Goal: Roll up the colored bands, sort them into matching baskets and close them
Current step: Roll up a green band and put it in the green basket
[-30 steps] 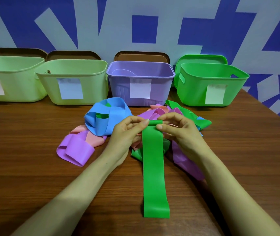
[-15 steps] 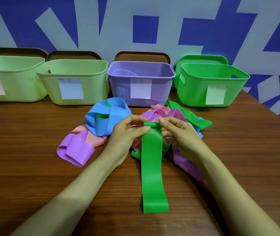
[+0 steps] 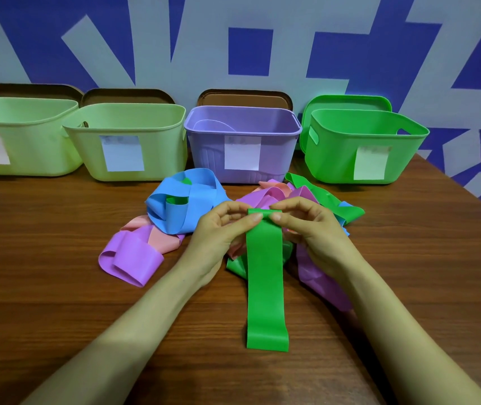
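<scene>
Back wall (image 3: 175,68): lids (image 3: 245,98) half behind baskets (image 3: 204,147)

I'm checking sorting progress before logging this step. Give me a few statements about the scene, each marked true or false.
1. The left hand and right hand both pinch the far end of the green band. True.
2. The green band is fully rolled up. False: only its far end is turned over; the rest lies flat on the table.
3. The purple basket is closed. False: it is open, and a brown lid stands behind it.
4. A blue band lies in the pile left of the hands. True.
5. The green basket is at the right end of the row. True.
</scene>
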